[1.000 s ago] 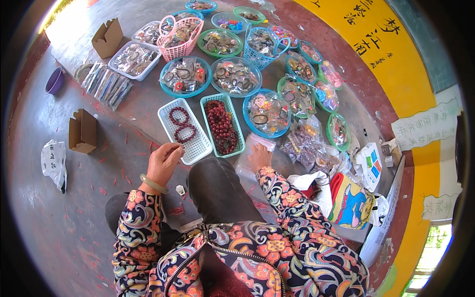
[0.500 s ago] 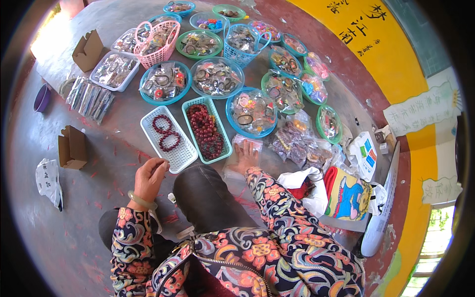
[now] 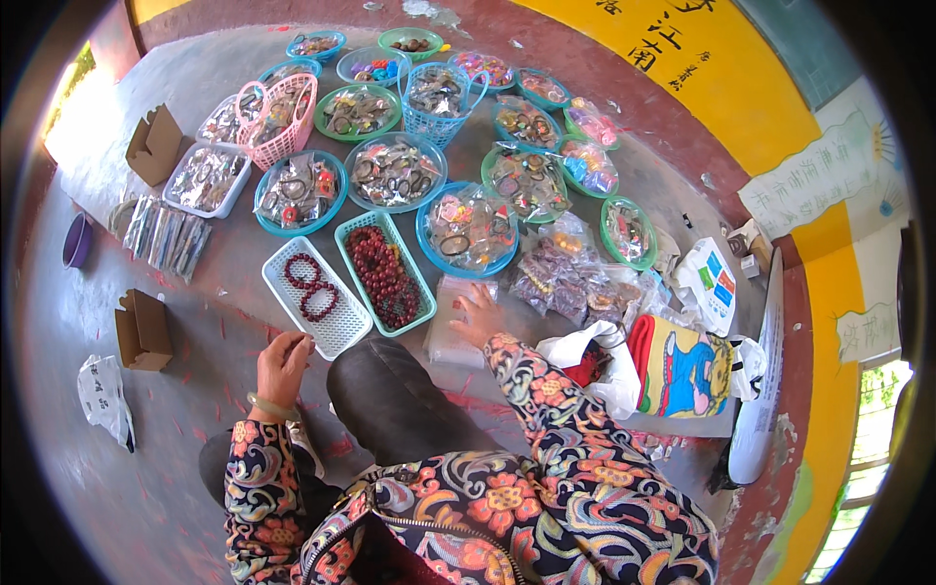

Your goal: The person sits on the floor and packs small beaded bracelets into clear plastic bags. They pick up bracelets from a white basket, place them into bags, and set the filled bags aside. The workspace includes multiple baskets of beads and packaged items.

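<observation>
Watching from a distance through the head view, I find my right hand (image 3: 476, 318) resting on a thin stack of clear plastic bags (image 3: 451, 343), its fingers spread. My left hand (image 3: 281, 370) hangs near the lower end of a white basket (image 3: 343, 333), thumb and fingers bent toward each other; I cannot tell whether the tips meet or pinch something thin. A pale bangle (image 3: 271, 408) circles that wrist.

Inside the white basket lie two dark red bead bracelets (image 3: 312, 286), one beyond the other and touching. Just to its right I see a pale green basket (image 3: 416, 324) with a heap of red beads (image 3: 380, 278), and the bags lie to the right of that one. Beyond them sits a blue bowl (image 3: 425, 252) filled with wrapped trinkets, and right of it are packets of purplish beads (image 3: 556, 278). Farther back I make out a pink handled basket (image 3: 283, 148) and a blue handled basket (image 3: 426, 127) among other filled bowls. Out on my left stands an open cardboard box (image 3: 143, 333); on the right, a white bag (image 3: 609, 375) lies beside a bright patterned cloth (image 3: 687, 369). A dark-clad knee (image 3: 390, 400) rises between my two hands.
</observation>
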### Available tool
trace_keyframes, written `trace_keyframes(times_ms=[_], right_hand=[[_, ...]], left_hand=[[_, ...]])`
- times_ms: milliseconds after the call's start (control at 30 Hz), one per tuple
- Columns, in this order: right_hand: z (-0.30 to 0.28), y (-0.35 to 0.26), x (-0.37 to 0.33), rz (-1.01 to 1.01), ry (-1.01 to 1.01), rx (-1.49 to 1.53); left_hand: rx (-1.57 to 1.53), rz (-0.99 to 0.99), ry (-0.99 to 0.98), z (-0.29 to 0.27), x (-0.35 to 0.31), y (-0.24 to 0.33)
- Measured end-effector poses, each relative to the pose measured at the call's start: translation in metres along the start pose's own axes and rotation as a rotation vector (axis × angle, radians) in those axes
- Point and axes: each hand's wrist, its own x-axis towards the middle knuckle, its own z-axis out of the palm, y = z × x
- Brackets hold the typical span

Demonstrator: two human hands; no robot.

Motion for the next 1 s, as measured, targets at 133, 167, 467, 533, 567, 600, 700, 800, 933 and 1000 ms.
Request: trace_keyframes(times_ms=[133,167,467,533,567,600,700,800,933,1000], right_hand=[[-0.013,0.060,-0.009,-0.215,0.486,-0.046],[-0.020,0.082,-0.008,-0.261,0.596,-0.136],[-0.082,0.226,0.025,0.761,0.487,1.121],[-0.102,0.323,0.008,0.846,0.336,1.383],[-0.095,0.321,0.024,0.867,0.180,1.537],[-0.086,0.319,0.036,0.920,0.195,1.611],[-0.091,0.319,0.043,1.017,0.109,1.813],[-0.080,0.345,0.049,0.896,0.102,1.922],[-0.076,0.333,0.063,0.897,0.082,1.941],[-0.079,0.333,0.067,0.910,0.154,1.918]], left_hand=[[0.113,0.184,0.021,0.009,-0.001,0.002],[0.187,0.287,0.011,0.014,-0.003,0.010],[0.649,0.893,-0.262,0.081,-0.051,0.068],[0.575,0.918,-0.275,0.095,-0.040,0.069],[0.594,0.884,-0.265,0.093,-0.040,0.067],[0.613,0.867,-0.266,0.091,-0.040,0.066],[0.635,0.855,-0.273,0.092,-0.038,0.067],[0.642,0.855,-0.286,0.097,-0.031,0.070],[0.635,0.843,-0.293,0.101,-0.028,0.069],[0.632,0.850,-0.282,0.104,-0.026,0.070]])
